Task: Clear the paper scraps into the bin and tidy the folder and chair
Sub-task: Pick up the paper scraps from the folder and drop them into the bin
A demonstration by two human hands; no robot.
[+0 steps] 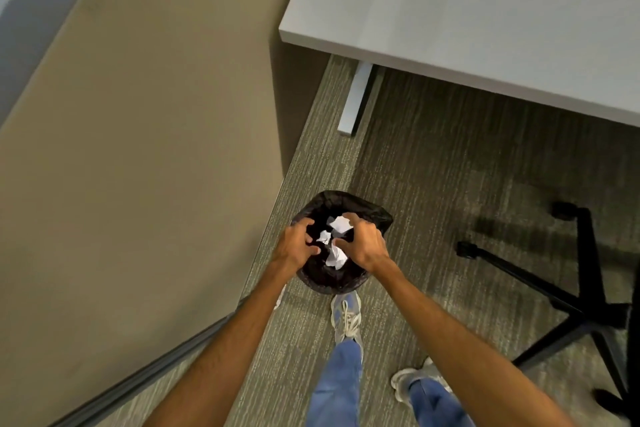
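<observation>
Both hands hang over the mouth of the bin (372, 215), which stands on the carpet at 6 o'clock by the person's shoes. White paper scraps (337, 255) show between the left hand (294, 248) and the right hand (365, 244), inside or just above the black liner. The fingers (306, 227) of both hands are curled. I cannot tell whether they pinch the paper or have let it go.

I judge the scrap-clearing step nearly done, at least for this load. The chair (585, 288) at 4 o'clock stands well apart from the worktop (485, 10) at 1 o'clock, so tidying it seems left. The folder is out of view.
</observation>
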